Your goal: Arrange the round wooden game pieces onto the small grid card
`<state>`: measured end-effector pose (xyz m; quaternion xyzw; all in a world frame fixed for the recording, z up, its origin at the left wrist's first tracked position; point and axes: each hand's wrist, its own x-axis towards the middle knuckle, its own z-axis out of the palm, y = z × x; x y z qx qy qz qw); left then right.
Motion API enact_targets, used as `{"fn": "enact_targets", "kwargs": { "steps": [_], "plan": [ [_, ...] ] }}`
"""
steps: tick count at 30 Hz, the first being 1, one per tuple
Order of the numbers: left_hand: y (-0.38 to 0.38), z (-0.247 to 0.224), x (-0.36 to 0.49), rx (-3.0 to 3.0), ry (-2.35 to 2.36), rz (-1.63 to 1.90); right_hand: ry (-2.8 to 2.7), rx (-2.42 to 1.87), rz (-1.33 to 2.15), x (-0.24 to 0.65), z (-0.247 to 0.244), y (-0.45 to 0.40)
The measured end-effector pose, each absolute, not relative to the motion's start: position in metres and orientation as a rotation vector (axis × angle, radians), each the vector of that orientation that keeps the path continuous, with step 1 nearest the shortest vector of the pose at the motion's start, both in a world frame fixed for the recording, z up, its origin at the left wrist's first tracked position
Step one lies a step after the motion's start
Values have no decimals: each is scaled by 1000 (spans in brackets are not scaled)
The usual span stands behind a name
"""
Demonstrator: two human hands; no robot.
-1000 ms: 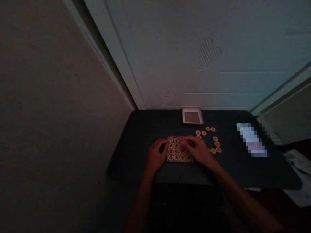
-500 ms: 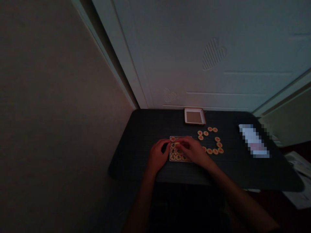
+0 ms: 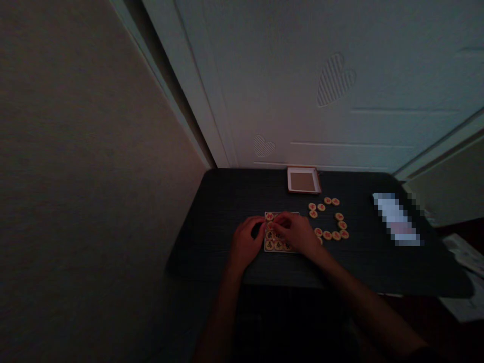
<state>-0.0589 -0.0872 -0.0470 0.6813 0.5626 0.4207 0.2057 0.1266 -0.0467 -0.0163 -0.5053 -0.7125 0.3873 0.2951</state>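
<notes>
I am resting my left hand against the nine o'clock edge of the small tray, fingers curled loosely and holding nothing. The tray is sitting near the front middle of the dark table, filled with round game discs. My right hand is lying over it, fingertips narrowed on a disc; whether it is actually gripped I cannot tell. The discs look light, stiff and smooth, best pinched by the rim. Loose discs are lying at three o'clock, an empty box lid at one o'clock. Their red and dark characters are too small to read.
</notes>
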Motion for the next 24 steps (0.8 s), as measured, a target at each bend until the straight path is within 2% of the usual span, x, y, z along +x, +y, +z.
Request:
{"fn": "enact_targets", "kwargs": {
  "steps": [12,24],
  "plan": [
    [-88,-42,-58,1893,1548,1162,-1933,-1423,961,119,-13,-48],
    [-88,-43,-59,1942,1521,1138,-2069,-1269,745,129,-22,-43]
  ]
}}
